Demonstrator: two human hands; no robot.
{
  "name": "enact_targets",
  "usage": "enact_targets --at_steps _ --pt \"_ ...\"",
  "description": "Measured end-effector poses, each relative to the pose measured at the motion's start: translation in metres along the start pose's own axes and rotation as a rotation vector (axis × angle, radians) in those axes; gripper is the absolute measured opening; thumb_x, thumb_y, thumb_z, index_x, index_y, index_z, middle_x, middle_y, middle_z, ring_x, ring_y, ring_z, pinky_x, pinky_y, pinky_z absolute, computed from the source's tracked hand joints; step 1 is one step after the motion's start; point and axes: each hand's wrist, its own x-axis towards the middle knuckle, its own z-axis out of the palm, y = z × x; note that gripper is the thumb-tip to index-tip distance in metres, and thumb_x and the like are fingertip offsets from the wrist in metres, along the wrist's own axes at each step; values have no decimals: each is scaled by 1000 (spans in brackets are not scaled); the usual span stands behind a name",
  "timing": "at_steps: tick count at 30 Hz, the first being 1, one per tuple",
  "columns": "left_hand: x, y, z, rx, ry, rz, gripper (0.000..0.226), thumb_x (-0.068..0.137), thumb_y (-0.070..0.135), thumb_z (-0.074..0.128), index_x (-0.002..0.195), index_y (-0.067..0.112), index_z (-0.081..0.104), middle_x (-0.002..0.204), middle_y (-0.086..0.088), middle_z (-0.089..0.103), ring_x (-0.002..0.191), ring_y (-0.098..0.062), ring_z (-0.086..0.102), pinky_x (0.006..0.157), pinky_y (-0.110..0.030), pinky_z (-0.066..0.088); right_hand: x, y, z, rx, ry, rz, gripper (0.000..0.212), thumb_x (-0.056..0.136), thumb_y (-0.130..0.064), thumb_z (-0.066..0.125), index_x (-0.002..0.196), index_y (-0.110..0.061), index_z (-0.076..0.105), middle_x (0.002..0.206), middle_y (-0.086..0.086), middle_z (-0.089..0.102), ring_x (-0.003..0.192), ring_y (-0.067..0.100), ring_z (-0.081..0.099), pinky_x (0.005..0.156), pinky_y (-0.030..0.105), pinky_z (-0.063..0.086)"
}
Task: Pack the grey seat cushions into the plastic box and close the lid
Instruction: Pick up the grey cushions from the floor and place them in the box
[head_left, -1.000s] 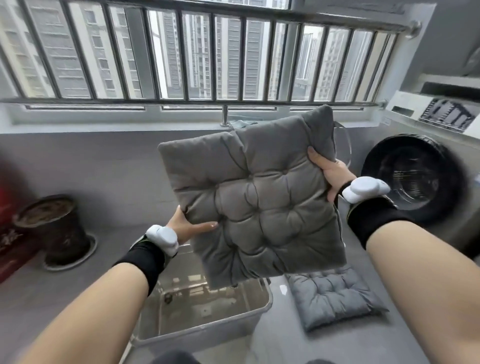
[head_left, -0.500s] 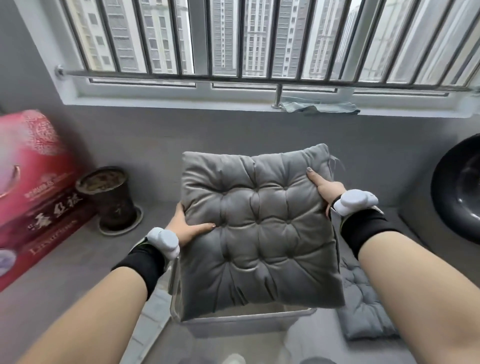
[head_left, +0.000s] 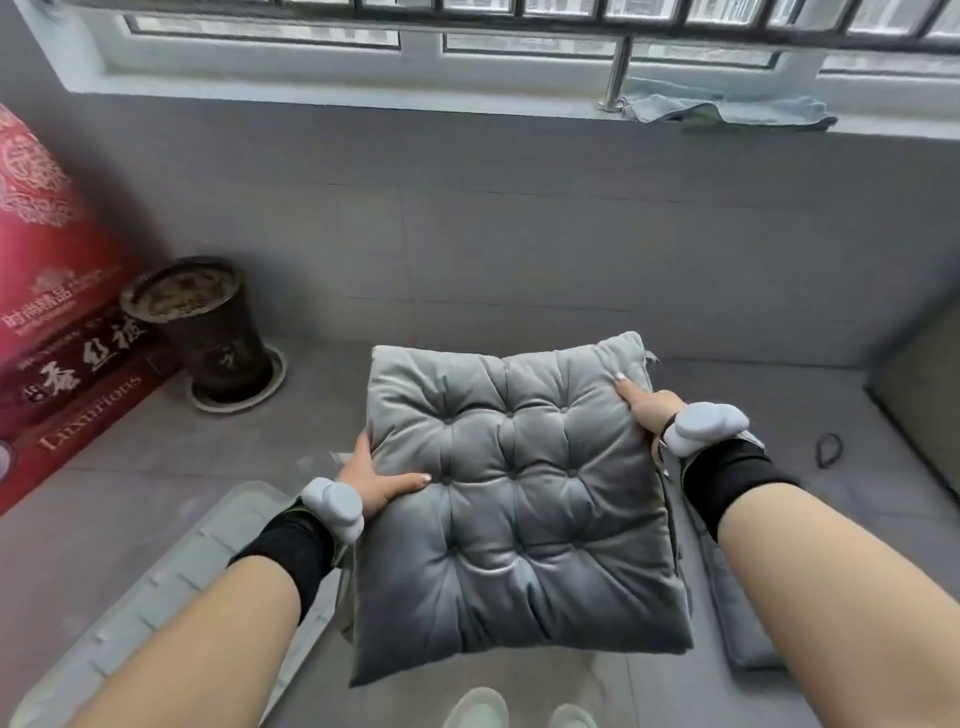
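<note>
I hold a grey tufted seat cushion (head_left: 519, 493) almost flat in front of me. My left hand (head_left: 379, 483) grips its left edge with the thumb on top. Its far right edge is gripped by my right hand (head_left: 647, 410). The cushion hides nearly all of the plastic box (head_left: 345, 597); only a strip of the box's left wall shows under the cushion. The translucent ribbed lid (head_left: 171, 587) lies on the floor to the left, partly under my left forearm. A second grey cushion (head_left: 743, 618) lies on the floor at the right, mostly behind my right arm.
A dark flowerpot (head_left: 208, 332) on a saucer and red gift boxes (head_left: 47, 312) stand at the left wall. A cloth (head_left: 727, 111) lies on the window sill. The washing machine's corner (head_left: 924, 374) is at the right, a black hair tie (head_left: 827, 449) on the floor nearby.
The cushion has come down from upright to nearly flat over the box, still held in both hands. The view has tilted down toward the floor.
</note>
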Motion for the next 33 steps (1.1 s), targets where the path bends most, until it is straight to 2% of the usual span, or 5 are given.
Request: enact_targets --at_steps 10,15,22,27,33 --pt "43 -43 18 69 -57 -99 136 48 44 88 151 22 1 155 1 29 141 -18 31 117 -32 26 57 25 53 -36 -29 99 79 93 -56 37 140 8 35 144 23 42 133 37 41 114 39 26" --pt "60 -64 32 151 -41 -121 120 64 33 85 150 18 3 155 -4 27 141 -25 31 114 -32 28 75 44 77 9 -41 27 67 94 -44 43 141 3 37 145 18 43 135 34 39 114 37 27" --pt "52 -74 39 271 -43 3 137 58 30 89 148 32 -15 154 -16 16 142 -30 26 115 -37 26 50 87 85 -171 -207 -313 136 55 -42 88 149 -34 -9 154 14 18 146 26 17 117 33 18" --pt "48 -78 32 487 -251 -16 144 47 34 92 144 50 -13 139 -22 27 134 -37 36 114 -42 31 52 103 87 -483 -335 -296 141 44 -45 91 133 -63 -16 141 23 20 143 40 18 116 47 27" --pt "56 -88 42 548 -262 -76 145 49 25 93 143 48 -15 137 -22 23 135 -40 32 115 -43 29 61 114 97 -588 -340 -327 144 41 -37 94 123 -68 -21 142 20 19 142 42 17 113 49 31"
